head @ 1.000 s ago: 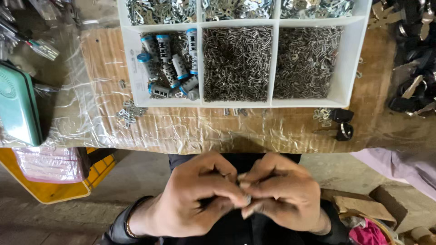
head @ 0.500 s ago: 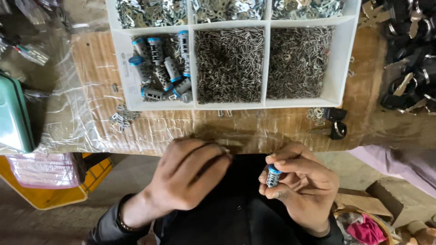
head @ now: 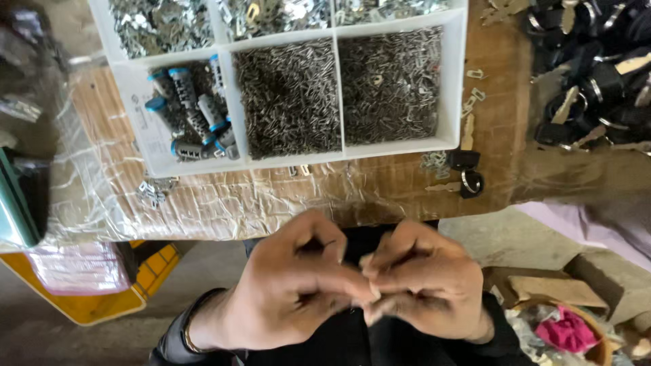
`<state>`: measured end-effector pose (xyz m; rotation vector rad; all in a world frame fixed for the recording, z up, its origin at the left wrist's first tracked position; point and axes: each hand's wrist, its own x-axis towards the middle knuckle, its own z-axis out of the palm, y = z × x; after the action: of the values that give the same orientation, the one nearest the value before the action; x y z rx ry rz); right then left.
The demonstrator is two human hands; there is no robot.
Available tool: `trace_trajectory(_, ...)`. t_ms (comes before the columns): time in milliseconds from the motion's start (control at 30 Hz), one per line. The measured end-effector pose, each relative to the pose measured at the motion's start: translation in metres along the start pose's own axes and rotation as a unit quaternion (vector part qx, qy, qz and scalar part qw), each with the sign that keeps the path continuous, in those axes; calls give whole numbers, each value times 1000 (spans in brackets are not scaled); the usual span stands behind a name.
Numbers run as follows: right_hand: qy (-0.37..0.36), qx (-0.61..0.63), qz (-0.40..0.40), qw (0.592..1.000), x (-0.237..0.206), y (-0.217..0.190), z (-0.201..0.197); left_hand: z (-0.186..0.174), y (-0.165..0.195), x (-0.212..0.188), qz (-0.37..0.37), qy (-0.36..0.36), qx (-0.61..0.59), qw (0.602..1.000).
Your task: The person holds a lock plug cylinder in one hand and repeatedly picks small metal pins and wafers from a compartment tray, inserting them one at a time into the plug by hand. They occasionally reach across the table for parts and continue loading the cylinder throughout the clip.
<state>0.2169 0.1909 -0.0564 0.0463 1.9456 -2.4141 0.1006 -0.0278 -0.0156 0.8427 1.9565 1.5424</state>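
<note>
Both hands (head: pixel 366 288) pinch together, contents hidden, clear of the table edge (head: pixel 380 210) and white tray (head: pixel 451 139).

A small assembly workshop: a white compartment tray (head: pixel 234 95) of metal pins and lock cylinders (head: pixel 186 112) on a taped workbench (head: pixel 380 186).

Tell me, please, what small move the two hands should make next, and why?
Probably part the fingertips a little to check the piece. The left hand and right hand press together below the table edge, hiding whatever they pinch, so its fit cannot be judged now.
</note>
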Motion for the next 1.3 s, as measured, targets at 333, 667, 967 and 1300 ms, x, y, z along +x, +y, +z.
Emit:
trace_trajectory(333,255,134,4,958,-34,-6,3,17,20,76,114,58,410,903)
trace_trajectory(667,218,146,-42,964,-25,-5,4,24,-3,50,134,74,472,868)
trace_trajectory(967,195,178,30,964,-24,2,2,17,0,16,84,101,47,990)
trace_trajectory(1300,49,70,14,996,-25,8,-11,14,0,22,69,-59,-29,995)
